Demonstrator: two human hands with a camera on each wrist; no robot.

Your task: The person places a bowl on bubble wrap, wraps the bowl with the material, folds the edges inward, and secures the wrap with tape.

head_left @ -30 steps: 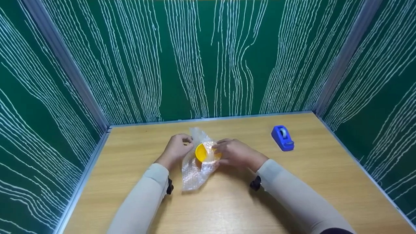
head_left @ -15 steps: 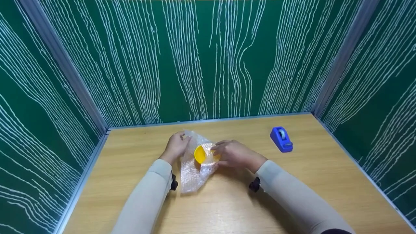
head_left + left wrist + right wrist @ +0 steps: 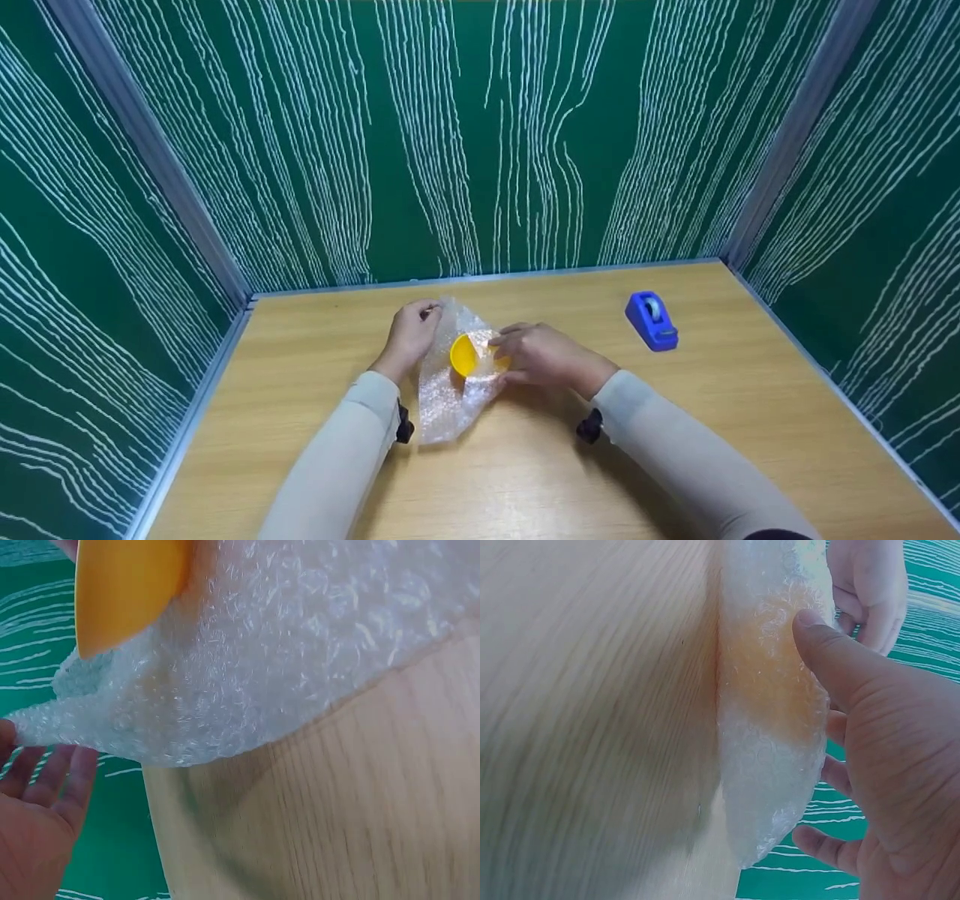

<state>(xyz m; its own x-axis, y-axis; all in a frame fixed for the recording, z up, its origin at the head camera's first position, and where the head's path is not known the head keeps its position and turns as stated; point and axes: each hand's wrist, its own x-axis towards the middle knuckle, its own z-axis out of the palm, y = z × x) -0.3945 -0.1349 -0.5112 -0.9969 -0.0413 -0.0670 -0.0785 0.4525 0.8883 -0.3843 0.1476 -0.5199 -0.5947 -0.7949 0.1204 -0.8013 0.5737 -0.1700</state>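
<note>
A small yellow bowl (image 3: 463,355) lies partly covered by a sheet of bubble wrap (image 3: 442,409), its open side facing left in the head view. My right hand (image 3: 541,354) holds the folded wrap against the bowl's right side. In the right wrist view, the thumb of that right hand (image 3: 885,727) presses the wrapped bowl (image 3: 769,675), the other fingers behind it. My left hand (image 3: 411,334) pinches the far left edge of the wrap. From the left wrist, the left hand (image 3: 37,817) shows at lower left, thumb on a drawn-out corner of bubble wrap (image 3: 187,727).
A blue tape dispenser (image 3: 651,321) with a roll in it stands at the back right of the wooden table (image 3: 517,480). Green panels (image 3: 480,150) with white wavy lines close off the back and both sides.
My left hand has moved slightly forward along the wrap's left edge, and the far corner shifted left, then back right. The right hand stays on the wrapped bowl.
</note>
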